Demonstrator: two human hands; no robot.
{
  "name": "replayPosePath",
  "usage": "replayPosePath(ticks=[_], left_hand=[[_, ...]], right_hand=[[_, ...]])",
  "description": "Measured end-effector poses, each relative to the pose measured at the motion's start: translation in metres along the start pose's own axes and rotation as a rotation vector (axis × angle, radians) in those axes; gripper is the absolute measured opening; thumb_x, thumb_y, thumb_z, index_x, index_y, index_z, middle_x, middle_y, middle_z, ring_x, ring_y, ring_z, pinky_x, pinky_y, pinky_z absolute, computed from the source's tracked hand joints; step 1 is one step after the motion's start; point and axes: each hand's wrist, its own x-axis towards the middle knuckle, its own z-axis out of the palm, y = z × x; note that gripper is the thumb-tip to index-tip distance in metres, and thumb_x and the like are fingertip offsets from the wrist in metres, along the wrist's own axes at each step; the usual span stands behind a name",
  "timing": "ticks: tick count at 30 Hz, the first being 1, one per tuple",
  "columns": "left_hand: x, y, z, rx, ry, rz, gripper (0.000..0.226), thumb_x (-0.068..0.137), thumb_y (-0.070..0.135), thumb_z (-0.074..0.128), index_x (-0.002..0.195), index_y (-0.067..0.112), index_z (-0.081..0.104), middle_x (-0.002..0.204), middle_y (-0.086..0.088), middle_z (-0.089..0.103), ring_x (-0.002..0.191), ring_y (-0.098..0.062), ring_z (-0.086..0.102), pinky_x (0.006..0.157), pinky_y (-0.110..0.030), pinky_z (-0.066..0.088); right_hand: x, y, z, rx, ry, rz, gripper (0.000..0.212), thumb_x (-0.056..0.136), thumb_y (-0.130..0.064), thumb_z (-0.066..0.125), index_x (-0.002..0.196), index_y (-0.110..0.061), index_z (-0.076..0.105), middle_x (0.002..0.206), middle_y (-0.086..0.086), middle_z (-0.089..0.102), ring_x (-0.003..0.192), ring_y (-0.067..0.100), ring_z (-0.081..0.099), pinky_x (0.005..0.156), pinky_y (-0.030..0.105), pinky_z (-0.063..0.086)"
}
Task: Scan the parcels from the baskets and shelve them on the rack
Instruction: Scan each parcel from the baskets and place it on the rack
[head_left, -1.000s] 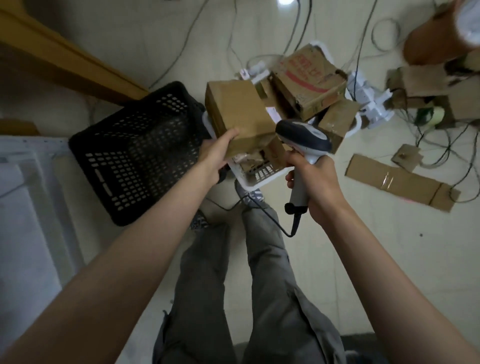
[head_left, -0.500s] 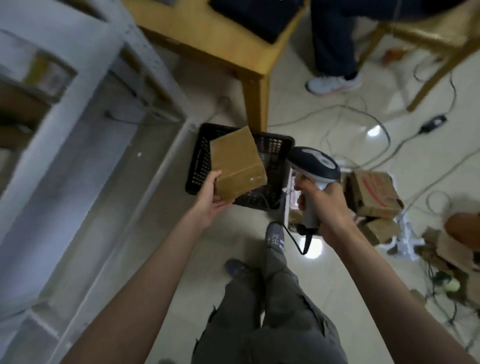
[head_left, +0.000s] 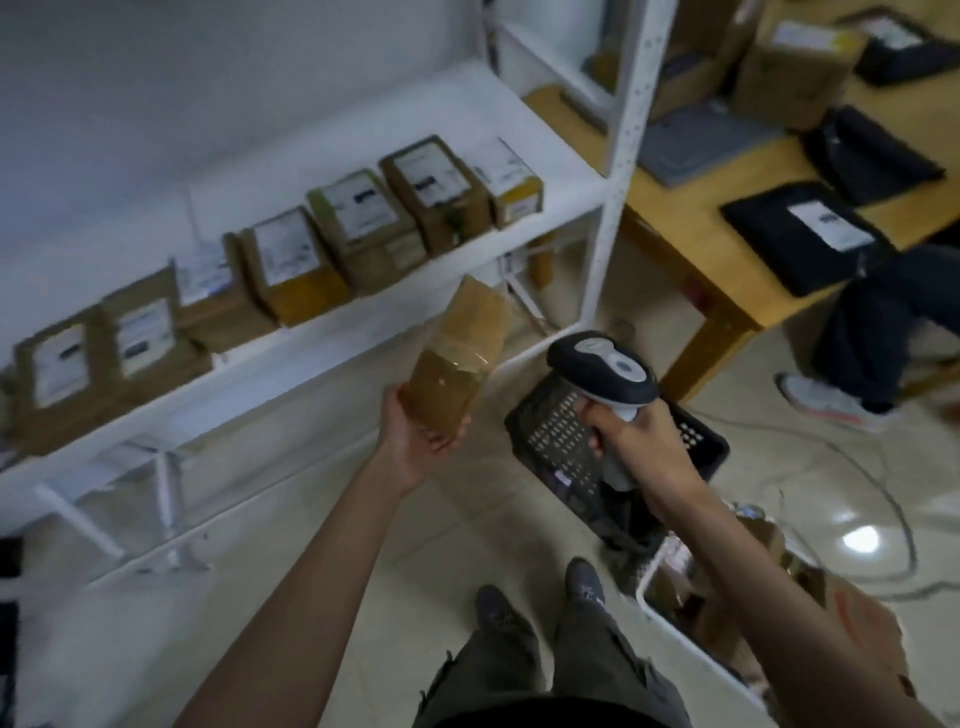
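L hand (head_left: 423, 441) had the parcel (head_left: 457, 358) by its near end, fingers (head_left: 451, 440) wrapped under, thumb on the L side. Box was tilted, far end pointing up toward the rack (head_left: 615, 171), off the shelf (head_left: 332, 338), just in front of its front edge, roughly mid-span. Plain brown face w/ clear tape toward me, no label visible on that side, so couldn't confirm a scan from the box itself.

R hand (head_left: 636, 441) was closed round the scanner (head_left: 605, 371) grip, fingers clamped on the handle, head aimed fwd/left toward the parcel. No beam visible.

Progress, my read:
- shelf already carried a row of labelled parcels (head_left: 291, 260), approx 7-8, running from L end to near the R upright. Blur, so count's rough.
- free space on that shelf: mainly a front strip and the R end by the upright. Upper shelf looked mostly bare from here.
- black basket (head_left: 563, 447) sat on the floor just behind my R hand, looked empty as far as I could see.
- white basket (head_left: 691, 660) at lower R, by my R foot, had several brown boxes in it.

So prob past halfway but not done: this parcel needs placing, then the white basket lot scanned + shelved. Pkgs on the desk (head_left: 727, 291) at R, can't tell if those are part of the job.
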Motion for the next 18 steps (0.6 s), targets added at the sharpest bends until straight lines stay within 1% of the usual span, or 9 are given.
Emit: replayPosePath(ticks=[1,3,5,6,8,11,13,16,18], left_hand=[[-0.008,0.006,-0.004,-0.046,0.004,0.007,0.072,0.097,0.055,0.023,0.129,0.005,0.064,0.096,-0.023,0.071,0.081,-0.029,0.063,0.071,-0.032,0.046],[-0.021,0.018,-0.007,-0.154,0.001,0.011,0.073,0.098,0.058,0.02,0.126,0.006,0.064,0.105,-0.023,0.07,0.072,-0.026,0.064,0.065,-0.029,0.046],[-0.03,0.031,-0.007,-0.287,-0.033,0.02,0.067,0.095,0.057,0.025,0.122,0.009,0.063,0.112,-0.02,0.066,0.065,-0.025,0.067,0.055,-0.024,0.047],[-0.035,0.037,-0.006,-0.346,-0.059,0.032,0.063,0.092,0.055,0.028,0.119,0.01,0.063,0.111,-0.019,0.065,0.064,-0.025,0.067,0.053,-0.022,0.045],[-0.046,0.049,-0.005,-0.413,-0.108,0.069,0.059,0.085,0.051,0.035,0.117,0.011,0.063,0.102,-0.02,0.067,0.066,-0.024,0.062,0.058,-0.025,0.036],[-0.059,0.064,-0.006,-0.46,-0.155,0.14,0.06,0.073,0.044,0.041,0.119,0.01,0.061,0.095,-0.022,0.067,0.061,-0.023,0.056,0.061,-0.028,0.026],[-0.064,0.072,-0.006,-0.487,-0.182,0.176,0.057,0.078,0.043,0.039,0.116,0.008,0.061,0.093,-0.022,0.068,0.059,-0.023,0.054,0.06,-0.028,0.026],[-0.072,0.081,-0.01,-0.498,-0.217,0.223,0.056,0.089,0.049,0.034,0.116,0.009,0.062,0.094,-0.021,0.067,0.06,-0.021,0.053,0.059,-0.027,0.03],[-0.077,0.086,-0.013,-0.488,-0.22,0.247,0.054,0.092,0.049,0.032,0.117,0.011,0.061,0.094,-0.019,0.066,0.06,-0.02,0.051,0.057,-0.026,0.032]], right_hand=[[0.002,-0.01,0.006,-0.015,-0.035,-0.027,0.011,0.095,-0.01,0.068,0.09,0.0,0.068,0.063,0.014,0.061,0.056,0.022,0.054,0.06,0.039,0.047],[0.006,-0.031,0.016,-0.049,-0.12,-0.1,0.003,0.095,-0.009,0.068,0.092,-0.007,0.068,0.064,0.008,0.063,0.057,0.019,0.056,0.06,0.035,0.049],[0.012,-0.053,0.024,-0.104,-0.201,-0.195,0.007,0.095,-0.008,0.068,0.097,-0.015,0.067,0.06,-0.004,0.065,0.056,0.012,0.058,0.057,0.027,0.051],[0.014,-0.062,0.027,-0.129,-0.232,-0.233,0.009,0.096,-0.008,0.067,0.1,-0.015,0.066,0.059,-0.007,0.065,0.055,0.009,0.058,0.056,0.024,0.051],[0.016,-0.08,0.031,-0.157,-0.288,-0.294,0.011,0.095,-0.007,0.068,0.102,-0.015,0.066,0.058,-0.01,0.065,0.054,0.006,0.057,0.055,0.022,0.05],[0.014,-0.1,0.032,-0.206,-0.378,-0.383,0.008,0.095,-0.009,0.07,0.092,-0.017,0.067,0.058,-0.006,0.063,0.054,0.007,0.057,0.054,0.025,0.047],[0.015,-0.112,0.031,-0.245,-0.425,-0.423,0.015,0.095,-0.01,0.07,0.083,-0.019,0.065,0.056,-0.008,0.063,0.052,0.004,0.056,0.052,0.021,0.045],[0.021,-0.125,0.031,-0.279,-0.46,-0.462,0.021,0.095,-0.008,0.069,0.087,-0.026,0.062,0.057,-0.022,0.063,0.054,-0.005,0.057,0.053,0.013,0.043],[0.025,-0.129,0.032,-0.295,-0.471,-0.48,0.02,0.094,-0.01,0.07,0.084,-0.025,0.061,0.053,-0.015,0.062,0.049,-0.003,0.055,0.051,0.014,0.041]])
